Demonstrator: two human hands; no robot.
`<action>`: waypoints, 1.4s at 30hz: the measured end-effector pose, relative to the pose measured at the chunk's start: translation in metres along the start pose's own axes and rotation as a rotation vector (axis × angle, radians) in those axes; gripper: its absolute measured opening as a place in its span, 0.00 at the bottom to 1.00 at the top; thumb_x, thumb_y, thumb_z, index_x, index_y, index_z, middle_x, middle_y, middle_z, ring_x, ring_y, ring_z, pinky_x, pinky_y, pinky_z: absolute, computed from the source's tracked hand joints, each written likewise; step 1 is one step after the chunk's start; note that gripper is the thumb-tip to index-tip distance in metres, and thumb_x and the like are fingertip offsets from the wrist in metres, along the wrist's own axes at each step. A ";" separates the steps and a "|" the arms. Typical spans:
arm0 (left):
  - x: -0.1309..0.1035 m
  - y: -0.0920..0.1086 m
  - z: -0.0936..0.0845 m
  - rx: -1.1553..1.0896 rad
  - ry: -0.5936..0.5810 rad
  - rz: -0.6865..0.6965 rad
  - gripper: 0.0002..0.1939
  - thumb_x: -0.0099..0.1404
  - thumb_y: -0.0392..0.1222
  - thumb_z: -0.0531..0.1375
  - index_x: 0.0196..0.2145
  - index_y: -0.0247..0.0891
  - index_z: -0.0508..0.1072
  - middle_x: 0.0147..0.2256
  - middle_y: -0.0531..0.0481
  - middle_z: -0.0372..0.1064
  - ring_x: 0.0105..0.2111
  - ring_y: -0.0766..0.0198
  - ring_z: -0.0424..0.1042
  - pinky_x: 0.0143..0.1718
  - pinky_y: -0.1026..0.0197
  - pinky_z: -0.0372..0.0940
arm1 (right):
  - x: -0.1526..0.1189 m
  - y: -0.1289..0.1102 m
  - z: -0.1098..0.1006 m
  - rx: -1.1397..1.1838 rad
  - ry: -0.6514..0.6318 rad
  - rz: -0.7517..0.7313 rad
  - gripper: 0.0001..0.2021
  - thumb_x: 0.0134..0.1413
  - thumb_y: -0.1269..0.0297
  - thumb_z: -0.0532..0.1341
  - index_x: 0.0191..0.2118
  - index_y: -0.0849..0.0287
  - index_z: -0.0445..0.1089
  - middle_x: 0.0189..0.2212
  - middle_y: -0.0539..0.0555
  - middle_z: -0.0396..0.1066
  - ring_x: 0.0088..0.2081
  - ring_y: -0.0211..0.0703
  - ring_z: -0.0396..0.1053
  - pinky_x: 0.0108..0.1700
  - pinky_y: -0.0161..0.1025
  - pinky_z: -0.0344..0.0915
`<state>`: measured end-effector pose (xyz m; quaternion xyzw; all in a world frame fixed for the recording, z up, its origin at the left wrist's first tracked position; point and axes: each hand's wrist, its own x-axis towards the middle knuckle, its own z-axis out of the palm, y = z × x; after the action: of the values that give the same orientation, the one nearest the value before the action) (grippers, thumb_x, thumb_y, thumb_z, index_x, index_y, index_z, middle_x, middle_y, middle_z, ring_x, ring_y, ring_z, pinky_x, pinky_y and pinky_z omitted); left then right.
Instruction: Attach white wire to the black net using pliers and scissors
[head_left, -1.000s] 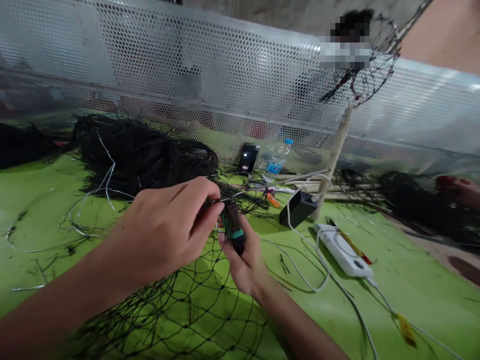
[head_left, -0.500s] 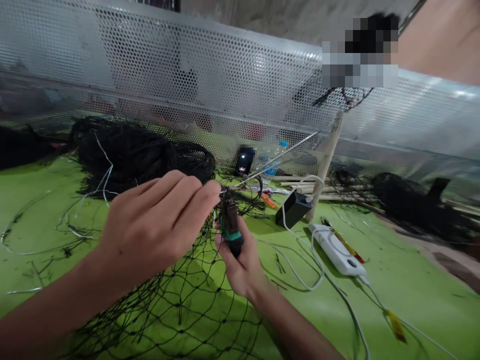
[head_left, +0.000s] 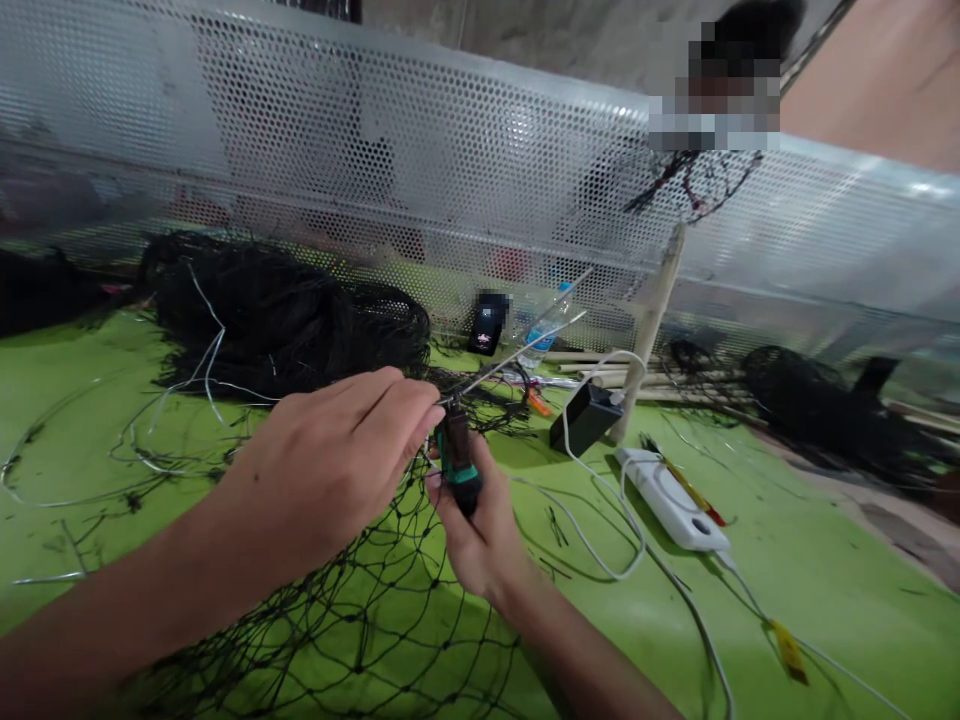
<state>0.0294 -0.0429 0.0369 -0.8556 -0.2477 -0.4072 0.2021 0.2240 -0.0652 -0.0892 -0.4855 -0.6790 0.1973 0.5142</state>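
My left hand (head_left: 330, 460) is closed, its fingertips pinched on a thin metal wire (head_left: 517, 352) whose straight lengths slant up to the right past the hands. What lies inside the fingers is mostly hidden. Beside it, my right hand (head_left: 484, 530) wraps round what look like pliers (head_left: 460, 462) with black-and-green handles, held upright with the jaws at the wire. Black knotted netting (head_left: 375, 620) hangs and spreads beneath both hands, over the green surface (head_left: 847, 590).
A heap of black netting (head_left: 262, 310) lies behind my left hand, with loose silver wire (head_left: 214, 350) before it. To the right are a wooden post (head_left: 660, 310), a black box (head_left: 589, 417), a white power bank (head_left: 671, 498) and cables. A perforated metal panel (head_left: 480, 150) stands behind; a person is beyond it.
My left hand has dropped slightly and turned, its knuckles lower. The straight wire ends have shifted left and down. My right hand keeps its grip, moving little.
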 end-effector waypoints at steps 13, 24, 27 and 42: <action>0.001 0.004 -0.001 -0.149 -0.025 -0.097 0.10 0.79 0.34 0.53 0.40 0.35 0.72 0.33 0.51 0.74 0.31 0.65 0.73 0.35 0.61 0.64 | -0.002 -0.017 0.000 0.175 -0.117 0.136 0.14 0.67 0.60 0.62 0.56 0.51 0.69 0.39 0.51 0.71 0.38 0.44 0.66 0.42 0.41 0.67; 0.005 -0.001 -0.017 -0.354 -0.266 -0.329 0.12 0.80 0.42 0.51 0.42 0.38 0.73 0.33 0.55 0.71 0.31 0.67 0.70 0.34 0.61 0.62 | 0.003 -0.013 -0.004 0.095 -0.123 0.156 0.08 0.66 0.56 0.62 0.43 0.54 0.67 0.30 0.48 0.65 0.31 0.41 0.59 0.34 0.38 0.60; 0.003 -0.012 -0.029 -0.438 -0.336 -0.437 0.12 0.81 0.48 0.52 0.50 0.43 0.73 0.42 0.53 0.73 0.40 0.65 0.72 0.39 0.61 0.66 | 0.011 -0.015 -0.014 0.059 -0.227 0.117 0.08 0.67 0.57 0.61 0.42 0.55 0.66 0.29 0.47 0.64 0.29 0.40 0.57 0.32 0.38 0.56; 0.052 -0.070 -0.003 -0.975 -0.868 0.048 0.10 0.70 0.49 0.67 0.44 0.42 0.78 0.42 0.49 0.80 0.41 0.60 0.77 0.47 0.62 0.69 | 0.046 -0.006 -0.059 0.201 -0.827 0.140 0.10 0.58 0.59 0.68 0.42 0.58 0.72 0.32 0.48 0.70 0.33 0.41 0.63 0.36 0.38 0.59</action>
<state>0.0147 0.0252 0.0900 -0.9411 -0.0747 -0.0860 -0.3183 0.2733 -0.0417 -0.0379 -0.3579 -0.7708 0.4748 0.2288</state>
